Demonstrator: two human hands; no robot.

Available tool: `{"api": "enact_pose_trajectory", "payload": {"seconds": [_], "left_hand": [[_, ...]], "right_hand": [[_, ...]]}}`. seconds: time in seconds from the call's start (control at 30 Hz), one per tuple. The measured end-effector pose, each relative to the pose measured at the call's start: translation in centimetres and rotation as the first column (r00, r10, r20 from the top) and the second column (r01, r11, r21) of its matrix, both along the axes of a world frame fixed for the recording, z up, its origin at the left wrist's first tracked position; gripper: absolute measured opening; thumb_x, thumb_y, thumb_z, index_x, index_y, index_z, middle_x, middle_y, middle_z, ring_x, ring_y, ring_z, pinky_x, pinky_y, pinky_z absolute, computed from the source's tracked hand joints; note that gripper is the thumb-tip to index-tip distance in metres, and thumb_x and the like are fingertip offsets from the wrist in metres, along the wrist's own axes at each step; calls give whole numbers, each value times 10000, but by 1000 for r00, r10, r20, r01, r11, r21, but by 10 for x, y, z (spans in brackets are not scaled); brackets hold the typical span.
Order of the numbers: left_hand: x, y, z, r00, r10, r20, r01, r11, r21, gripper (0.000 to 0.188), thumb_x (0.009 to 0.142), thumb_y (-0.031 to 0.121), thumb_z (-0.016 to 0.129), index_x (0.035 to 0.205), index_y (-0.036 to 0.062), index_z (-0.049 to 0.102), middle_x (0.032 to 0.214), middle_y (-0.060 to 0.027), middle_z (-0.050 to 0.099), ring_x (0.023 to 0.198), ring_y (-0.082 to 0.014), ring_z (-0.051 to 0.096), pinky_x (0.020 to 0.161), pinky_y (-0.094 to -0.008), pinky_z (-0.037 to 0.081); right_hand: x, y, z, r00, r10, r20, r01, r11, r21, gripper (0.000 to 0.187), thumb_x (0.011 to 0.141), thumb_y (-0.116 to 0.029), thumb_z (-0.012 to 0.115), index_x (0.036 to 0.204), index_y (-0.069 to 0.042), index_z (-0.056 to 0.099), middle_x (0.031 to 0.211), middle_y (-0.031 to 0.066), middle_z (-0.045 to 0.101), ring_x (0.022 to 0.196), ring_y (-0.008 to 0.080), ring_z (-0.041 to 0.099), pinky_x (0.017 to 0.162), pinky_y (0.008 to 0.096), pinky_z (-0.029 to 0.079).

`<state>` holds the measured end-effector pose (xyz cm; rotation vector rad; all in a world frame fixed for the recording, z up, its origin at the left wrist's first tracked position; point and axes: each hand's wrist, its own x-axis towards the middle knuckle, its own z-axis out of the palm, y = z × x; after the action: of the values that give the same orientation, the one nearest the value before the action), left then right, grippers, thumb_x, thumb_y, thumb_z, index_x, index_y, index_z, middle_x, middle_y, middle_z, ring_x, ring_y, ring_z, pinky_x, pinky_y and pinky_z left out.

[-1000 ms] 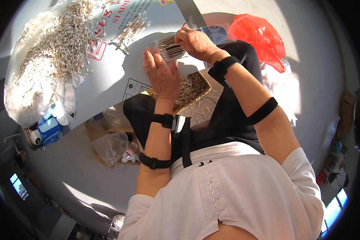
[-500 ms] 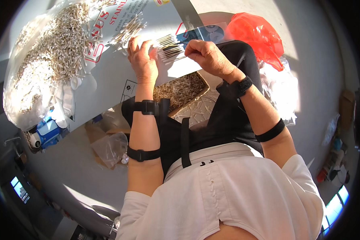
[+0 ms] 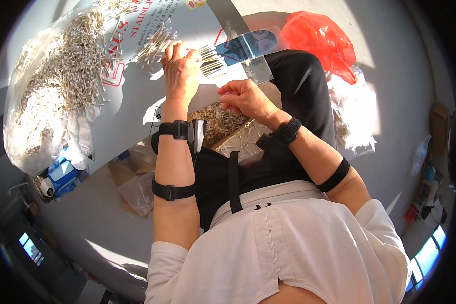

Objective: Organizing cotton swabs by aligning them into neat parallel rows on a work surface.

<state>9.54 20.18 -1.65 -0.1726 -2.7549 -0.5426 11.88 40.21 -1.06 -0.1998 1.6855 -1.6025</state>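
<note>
Swabs point(image 3: 213, 62) are lying lined up, a heap point(image 3: 68, 71) sitting unsorted at ten o'clock; we can't tell left hand point(image 3: 181, 68) or right hand point(image 3: 248, 101) grip.

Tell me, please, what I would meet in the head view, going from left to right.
Big heap of cotton swabs, small heap of swabs, left hand, row of swabs, right hand, red bag.
</note>
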Motion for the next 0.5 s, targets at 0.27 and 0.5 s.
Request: {"api": "enact_pose_trajectory", "payload": {"seconds": [0.27, 0.5], "left_hand": [[10, 6, 3, 999, 21, -38, -24, 997, -79, 163, 750, 64, 665, 896, 104, 602, 1148, -60, 571, 1168, -296, 481, 957, -463, 383], [18, 19, 9, 1000, 15, 27, -13, 998, -62, 369, 765, 43, 656, 1125, 69, 583, 1304, -98, 513, 1306, -305, 405, 1049, -462, 332]], "right_hand": [[-7, -6, 3, 917, -161, 365, 235, 958, -167, 310, 920, -106, 613, 1191, 40, 569, 853, 79, 680, 612, 47, 558, 532, 166, 426], [-14, -11, 0, 876, -197, 440, 310, 929, -203, 272, 924, -89, 592, 1164, 40, 587, 868, 91, 678, 610, 54, 553, 539, 174, 438]]}}
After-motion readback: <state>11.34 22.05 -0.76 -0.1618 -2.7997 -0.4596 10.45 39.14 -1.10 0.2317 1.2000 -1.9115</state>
